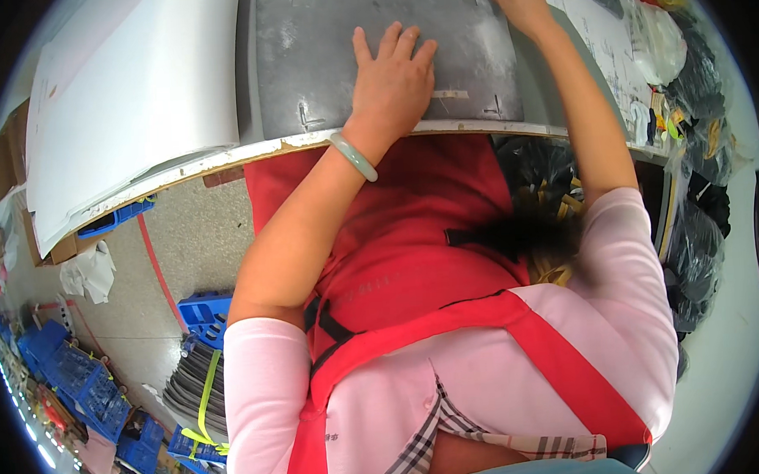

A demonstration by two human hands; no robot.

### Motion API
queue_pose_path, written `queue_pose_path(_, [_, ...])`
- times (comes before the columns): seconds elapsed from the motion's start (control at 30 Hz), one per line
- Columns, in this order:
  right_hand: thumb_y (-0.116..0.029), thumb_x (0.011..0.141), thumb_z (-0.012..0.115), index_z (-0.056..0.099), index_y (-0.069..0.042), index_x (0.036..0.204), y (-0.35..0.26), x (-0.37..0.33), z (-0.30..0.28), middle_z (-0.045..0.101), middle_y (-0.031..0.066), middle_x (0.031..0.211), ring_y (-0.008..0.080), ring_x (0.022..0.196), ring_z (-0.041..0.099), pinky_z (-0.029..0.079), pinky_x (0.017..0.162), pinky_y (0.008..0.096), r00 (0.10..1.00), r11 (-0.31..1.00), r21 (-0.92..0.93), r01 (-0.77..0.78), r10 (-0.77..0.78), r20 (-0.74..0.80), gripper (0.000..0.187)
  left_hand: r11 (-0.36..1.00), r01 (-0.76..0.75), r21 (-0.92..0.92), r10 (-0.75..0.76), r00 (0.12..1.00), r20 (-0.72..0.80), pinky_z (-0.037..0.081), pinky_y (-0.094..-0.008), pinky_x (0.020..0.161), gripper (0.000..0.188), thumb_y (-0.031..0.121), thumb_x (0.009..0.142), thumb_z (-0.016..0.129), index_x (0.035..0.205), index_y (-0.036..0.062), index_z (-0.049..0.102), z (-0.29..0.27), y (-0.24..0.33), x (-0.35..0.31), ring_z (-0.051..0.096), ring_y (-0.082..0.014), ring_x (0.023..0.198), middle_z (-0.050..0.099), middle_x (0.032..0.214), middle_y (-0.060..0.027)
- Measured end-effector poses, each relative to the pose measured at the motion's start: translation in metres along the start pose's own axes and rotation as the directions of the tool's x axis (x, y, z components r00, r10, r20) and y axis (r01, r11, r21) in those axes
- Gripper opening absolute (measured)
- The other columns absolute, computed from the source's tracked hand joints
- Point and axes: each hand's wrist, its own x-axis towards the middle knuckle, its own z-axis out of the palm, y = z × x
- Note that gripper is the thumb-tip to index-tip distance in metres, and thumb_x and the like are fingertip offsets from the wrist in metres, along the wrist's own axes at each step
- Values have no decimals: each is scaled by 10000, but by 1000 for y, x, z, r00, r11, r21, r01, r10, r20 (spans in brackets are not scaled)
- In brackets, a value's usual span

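Observation:
A dark grey rectangular sheet or board (321,57) lies on the worktable (190,165), with black corner marks and whitish smudges on its surface. My left hand (394,84) rests flat on its middle, fingers spread, a pale green bangle (353,157) round the wrist. At the far right corner of the sheet is my right hand (519,4), its fingertips closed together by a corner mark. Something small and whitish shows at those fingertips, too small to name. A short beige strip (450,94) lies on the sheet to the right of my left hand.
Large white sheets (135,78) hang over the table's left edge. Clear plastic bags (657,43) and dark bagged goods (694,274) line the right side. On the floor at left stand blue crates (85,377) and a strapped stack of dark sheets (193,389).

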Motion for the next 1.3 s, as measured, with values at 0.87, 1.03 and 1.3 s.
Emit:
queue_pose_path(0.87, [-117, 990, 677, 654, -115, 1000, -41, -94, -36, 666, -31, 863, 55, 751, 598, 485, 683, 215, 967, 116, 987, -107, 242, 76, 25, 811, -273, -518, 334, 942, 28, 495, -449, 911, 278, 75, 852, 734, 1126, 46, 697, -65, 48, -49, 618, -348, 1027, 681, 1088, -131])
queue_pose_path(1.03, [-137, 1003, 677, 643, -118, 1051, -49, -81, -61, 675, -31, 910, 57, 769, 630, 518, 695, 219, 963, 18, 996, 88, 255, -90, 62, 943, -103, -316, 155, 978, 141, 489, -423, 956, 354, 145, 805, 800, 1139, 54, 724, -55, 6, -32, 601, -340, 1104, 674, 1166, -117])
queue_pose_path(1.3, [-146, 1037, 632, 632, -120, 1088, -39, -93, -56, 688, -8, 978, 91, 858, 670, 566, 766, 257, 957, -172, 980, 101, 285, -48, 58, 871, 56, -488, 119, 940, 321, 555, -459, 859, 254, 198, 863, 749, 1053, 29, 753, -57, -20, -23, 688, -394, 969, 734, 1083, -169])
